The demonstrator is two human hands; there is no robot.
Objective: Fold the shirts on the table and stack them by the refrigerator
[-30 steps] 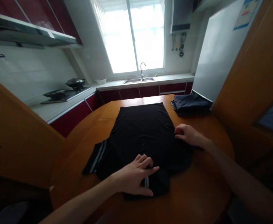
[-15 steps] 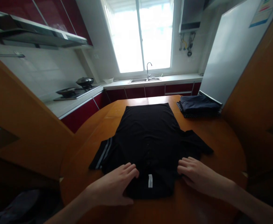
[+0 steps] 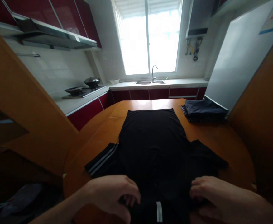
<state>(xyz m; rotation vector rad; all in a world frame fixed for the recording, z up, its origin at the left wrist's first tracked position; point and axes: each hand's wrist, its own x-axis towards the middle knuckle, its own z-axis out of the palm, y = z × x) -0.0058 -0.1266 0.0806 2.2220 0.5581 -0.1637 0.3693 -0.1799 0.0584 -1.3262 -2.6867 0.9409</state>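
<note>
A black short-sleeved shirt (image 3: 152, 140) lies spread on the wooden table, its hem at the far side and its collar end closest to me. A white label (image 3: 159, 211) shows inside the neck, and two pale stripes run along the left sleeve (image 3: 103, 158). My left hand (image 3: 115, 194) is closed on the fabric left of the collar, fingers curled under. On the opposite side, my right hand (image 3: 212, 193) has its fingers bent round the shirt near the shoulder; its thumb is in shadow. The collar's near edge runs out of view.
Folded dark clothes (image 3: 204, 110) are stacked at the table's far right. The round-edged wooden table (image 3: 99, 127) stands between wooden panels. Beyond it are a counter with a sink (image 3: 150, 82), a stove with pans (image 3: 92, 82) and a white fridge (image 3: 237, 59).
Both hands have come closer to me with the collar end of the shirt, and the right hand has moved further right. The sleeves lie wider apart. The camera view has shifted slightly.
</note>
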